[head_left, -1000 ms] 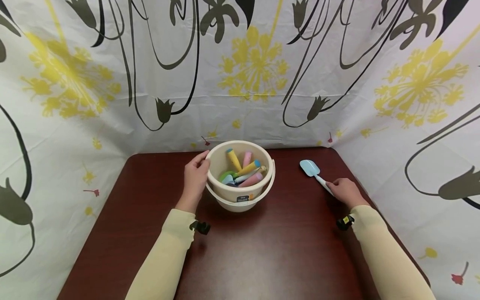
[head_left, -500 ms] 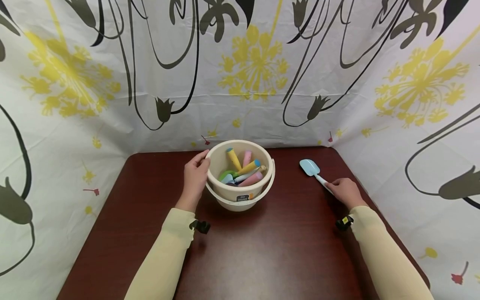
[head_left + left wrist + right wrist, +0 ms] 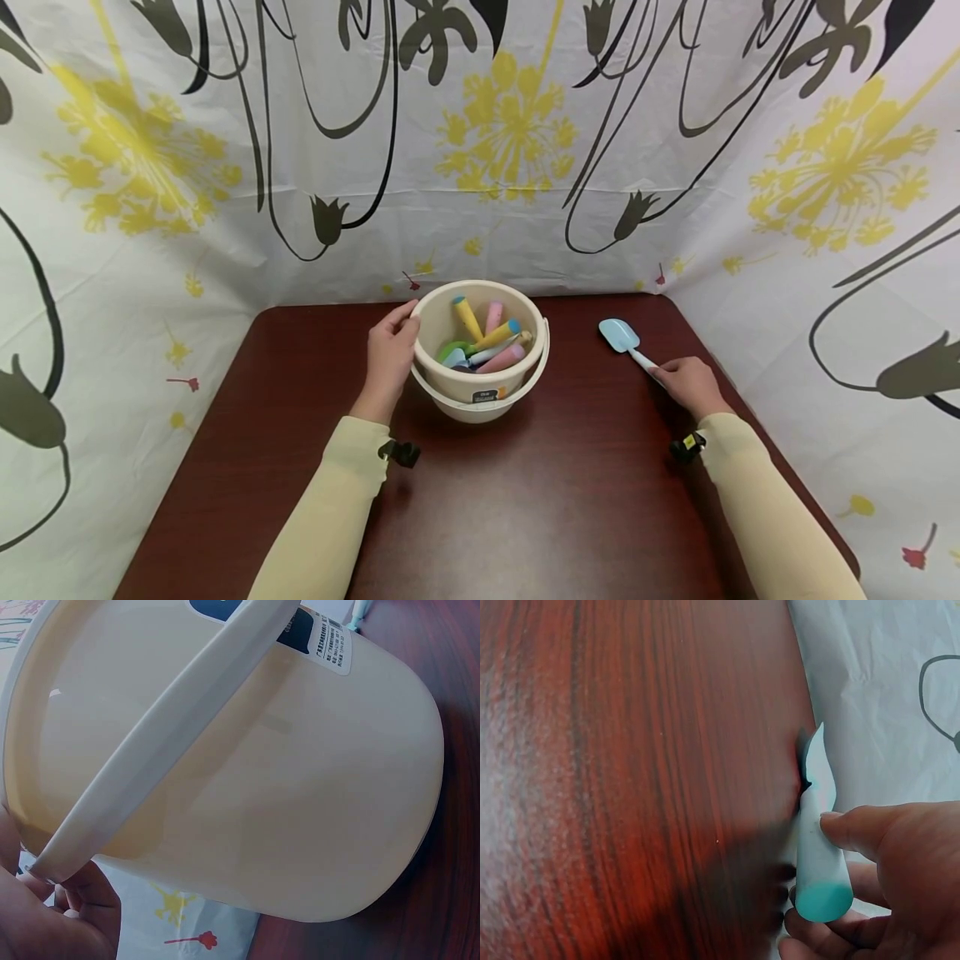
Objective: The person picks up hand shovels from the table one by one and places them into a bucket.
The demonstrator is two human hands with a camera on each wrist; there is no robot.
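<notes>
A cream bucket [image 3: 450, 385] stands at the table's back middle, its handle [image 3: 165, 735] hanging down across the front. Inside lie several toy tools with yellow, pink and green parts, among them a yellow handle with a blue end [image 3: 498, 335]. My left hand [image 3: 392, 346] pinches the bucket's rim at its left side, thumb and fingers by the handle's joint in the left wrist view. Over on the right, my right hand [image 3: 690, 383] holds a light blue toy shovel [image 3: 621, 335] by its white handle [image 3: 821, 847], which ends in teal. The shovel's blade points away, toward the back.
The dark red-brown wooden table [image 3: 540, 517] has rounded back corners. A white cloth [image 3: 480, 225] with yellow and grey flower prints hangs behind it and along both sides. My right hand is close to the table's right edge.
</notes>
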